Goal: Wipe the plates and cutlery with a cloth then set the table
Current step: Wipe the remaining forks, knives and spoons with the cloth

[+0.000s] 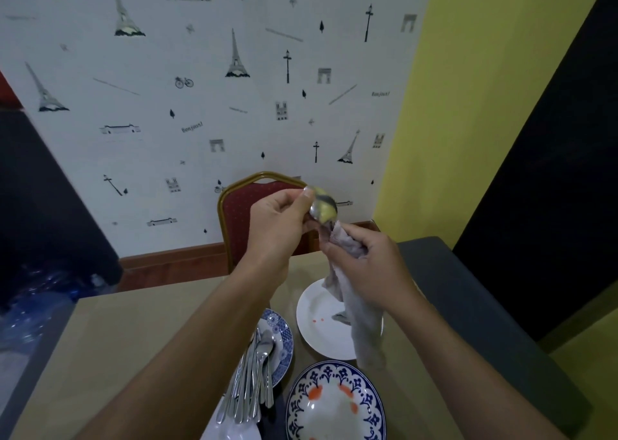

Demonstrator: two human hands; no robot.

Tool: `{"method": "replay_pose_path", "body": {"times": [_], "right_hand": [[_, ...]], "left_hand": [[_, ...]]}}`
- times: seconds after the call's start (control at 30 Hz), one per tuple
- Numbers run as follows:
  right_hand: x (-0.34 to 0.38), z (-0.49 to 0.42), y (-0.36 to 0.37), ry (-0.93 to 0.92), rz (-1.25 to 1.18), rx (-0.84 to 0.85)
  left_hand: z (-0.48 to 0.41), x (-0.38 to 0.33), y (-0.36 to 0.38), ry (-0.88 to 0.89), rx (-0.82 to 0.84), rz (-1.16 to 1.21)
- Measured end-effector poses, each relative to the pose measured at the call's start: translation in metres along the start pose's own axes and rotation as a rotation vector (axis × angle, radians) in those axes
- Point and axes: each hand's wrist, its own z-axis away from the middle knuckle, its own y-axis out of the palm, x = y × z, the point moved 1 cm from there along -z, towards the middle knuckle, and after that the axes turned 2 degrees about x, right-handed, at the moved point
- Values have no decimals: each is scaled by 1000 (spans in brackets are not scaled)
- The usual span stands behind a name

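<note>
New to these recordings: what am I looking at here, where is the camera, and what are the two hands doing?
There is no machine: a person wears one camera on the head, looking down at their own arms. The left hand pinches a spoon by its bowl; the right hand has a grip on a grey cloth wrapped round the handle. On the table lie a white plate, a blue-patterned plate bearing cutlery, and a blue-rimmed dish.
</note>
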Motion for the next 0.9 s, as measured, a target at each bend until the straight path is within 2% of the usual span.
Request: {"method": "replay_pose_path", "body": {"times": [0.13,0.23,0.3,0.4,0.53,0.7,0.8,0.9], "right_hand": [[-6,-4,-11,81,58,124],[-11,-3,-16,93,97,141],[-11,0,-15,89,103,135],[-9,1,-13,79,91,175],[-8,-2,-11,97,18,211],[-10,-4,-9,144,-68,223],[-16,-4,-6,186,-120,214],[-20,-3,3,210,-141,214]], "left_hand": [[-2,2,-6,-18,-99,127],[-4,6,-10,-49,-186,218],[-5,8,-12,-40,-210,199],[-8,10,-14,-7,-139,124],[-12,20,-16,-59,-22,13],[-7,31,-17,-81,186,27],[-8,40,-21,-74,224,-28],[-10,50,-23,-68,183,-51]]}}
